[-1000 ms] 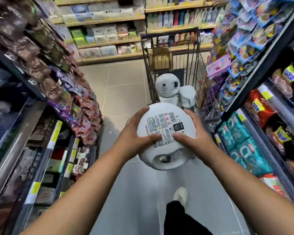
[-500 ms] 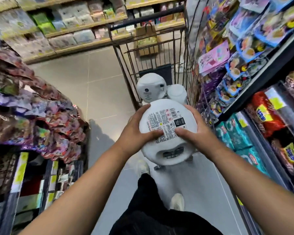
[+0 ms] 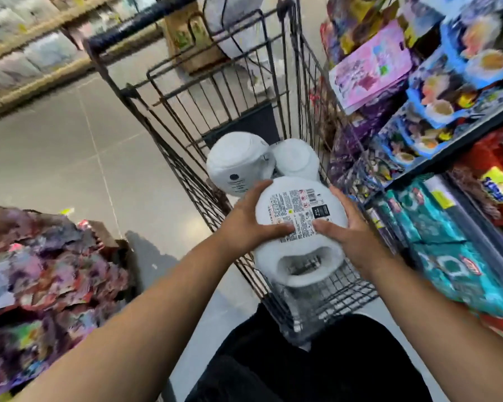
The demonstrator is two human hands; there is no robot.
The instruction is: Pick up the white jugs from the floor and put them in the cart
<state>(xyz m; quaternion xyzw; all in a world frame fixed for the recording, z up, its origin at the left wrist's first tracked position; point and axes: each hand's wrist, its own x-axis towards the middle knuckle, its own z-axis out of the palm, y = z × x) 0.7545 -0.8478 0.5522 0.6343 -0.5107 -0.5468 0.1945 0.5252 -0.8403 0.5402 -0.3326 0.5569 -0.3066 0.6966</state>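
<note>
I hold a white jug [image 3: 299, 227] with a printed label between both hands, over the near end of the black wire cart [image 3: 145, 117]. My left hand [image 3: 251, 224] grips its left side and my right hand [image 3: 350, 236] grips its right side. The jug's handle opening faces me. Two more white jugs lie inside the cart basket: one [image 3: 237, 166] with a dark round mark on the left, and one [image 3: 295, 159] to its right, partly hidden behind the held jug.
Shelves of colourful packets [image 3: 413, 91] crowd the cart's right side. A display of snack bags [image 3: 41, 256] stands at the lower left. Grey tiled floor [image 3: 55, 152] lies left of the cart. A brown paper bag [image 3: 192, 39] sits in the cart's far end.
I have stepped up to the cart. The held jug has moved forward from short of the cart to over its near end, close to the two jugs inside.
</note>
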